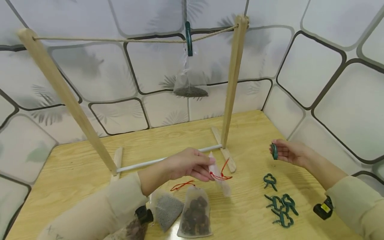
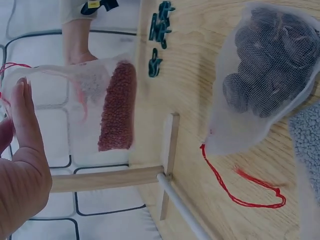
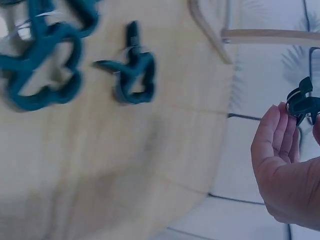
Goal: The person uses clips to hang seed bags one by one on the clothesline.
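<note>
My left hand (image 1: 192, 165) pinches the top of a white mesh drawstring bag (image 1: 222, 185) with a red cord. In the left wrist view small reddish-brown beans (image 2: 118, 107) fill the bag's far end; the head view catches it edge-on, over the table. Farther right, my right hand (image 1: 292, 153) holds a dark green plastic clip (image 1: 274, 151) between thumb and fingers, above the table. The right wrist view shows this clip (image 3: 301, 102) at the fingertips. Several matching clips (image 1: 282, 218) lie on the table below that hand.
A wooden frame (image 1: 232, 80) with a rope (image 1: 108, 40) strung across stands at the back. From the rope a green clip (image 1: 188, 38) suspends a bag of dark grains (image 1: 190, 90). Near the front lie a bag of dark round pieces (image 1: 195, 213) and a bag of grey granules (image 1: 168, 208).
</note>
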Action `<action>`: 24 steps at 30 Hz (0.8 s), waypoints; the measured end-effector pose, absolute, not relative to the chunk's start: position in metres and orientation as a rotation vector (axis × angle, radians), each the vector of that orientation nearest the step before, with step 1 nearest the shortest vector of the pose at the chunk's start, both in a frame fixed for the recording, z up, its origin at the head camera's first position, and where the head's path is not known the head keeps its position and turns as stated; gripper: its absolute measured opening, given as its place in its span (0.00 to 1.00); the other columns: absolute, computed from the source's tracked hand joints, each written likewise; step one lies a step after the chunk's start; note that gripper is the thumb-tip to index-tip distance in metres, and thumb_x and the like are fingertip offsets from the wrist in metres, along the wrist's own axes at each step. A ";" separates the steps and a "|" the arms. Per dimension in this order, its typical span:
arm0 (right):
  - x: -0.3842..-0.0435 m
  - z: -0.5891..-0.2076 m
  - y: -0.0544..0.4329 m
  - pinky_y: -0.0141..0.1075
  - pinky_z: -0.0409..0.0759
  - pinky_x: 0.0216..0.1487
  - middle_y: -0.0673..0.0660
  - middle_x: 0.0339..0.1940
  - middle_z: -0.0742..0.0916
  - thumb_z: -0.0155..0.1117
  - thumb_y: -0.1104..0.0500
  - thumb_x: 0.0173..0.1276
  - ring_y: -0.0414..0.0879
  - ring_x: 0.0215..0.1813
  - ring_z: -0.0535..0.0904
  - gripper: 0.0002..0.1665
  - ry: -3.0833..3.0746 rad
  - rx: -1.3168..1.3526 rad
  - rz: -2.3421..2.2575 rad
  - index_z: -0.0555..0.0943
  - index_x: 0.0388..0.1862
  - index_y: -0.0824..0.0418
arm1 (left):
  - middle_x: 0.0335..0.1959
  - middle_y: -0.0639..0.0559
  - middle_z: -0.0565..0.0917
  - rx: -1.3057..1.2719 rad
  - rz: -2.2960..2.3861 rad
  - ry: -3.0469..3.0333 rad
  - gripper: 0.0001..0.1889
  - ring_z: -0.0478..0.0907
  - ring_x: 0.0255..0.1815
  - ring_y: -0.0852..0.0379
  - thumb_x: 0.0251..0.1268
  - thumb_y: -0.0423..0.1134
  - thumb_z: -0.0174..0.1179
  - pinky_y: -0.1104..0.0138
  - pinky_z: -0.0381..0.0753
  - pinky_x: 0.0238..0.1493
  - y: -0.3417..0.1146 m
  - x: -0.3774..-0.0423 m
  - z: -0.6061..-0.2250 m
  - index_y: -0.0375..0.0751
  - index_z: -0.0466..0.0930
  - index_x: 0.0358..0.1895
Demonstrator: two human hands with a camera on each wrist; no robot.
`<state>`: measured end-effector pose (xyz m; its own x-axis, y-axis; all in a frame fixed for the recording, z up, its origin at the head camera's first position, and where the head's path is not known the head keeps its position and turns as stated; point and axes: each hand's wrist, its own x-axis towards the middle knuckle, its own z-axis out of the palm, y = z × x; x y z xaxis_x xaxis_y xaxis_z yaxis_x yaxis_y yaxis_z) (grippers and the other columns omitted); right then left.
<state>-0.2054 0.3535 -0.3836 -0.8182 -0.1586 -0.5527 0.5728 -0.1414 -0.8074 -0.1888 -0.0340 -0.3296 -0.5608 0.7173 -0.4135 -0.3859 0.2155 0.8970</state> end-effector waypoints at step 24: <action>-0.261 -0.233 0.305 0.37 0.84 0.39 0.55 0.28 0.88 0.63 0.58 0.66 0.45 0.33 0.86 0.08 1.734 0.337 -2.198 0.85 0.28 0.59 | 0.21 0.49 0.82 0.246 1.908 1.756 0.09 0.82 0.22 0.60 0.72 0.36 0.48 0.71 0.83 0.32 -0.093 -0.226 -0.238 0.36 0.75 0.36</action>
<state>-0.2608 0.3045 -0.2328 -0.9209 -0.1033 -0.3760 0.3897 -0.2121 -0.8962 -0.2257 -0.0925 -0.2380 -0.8424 0.4935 -0.2161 -0.2564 -0.0143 0.9665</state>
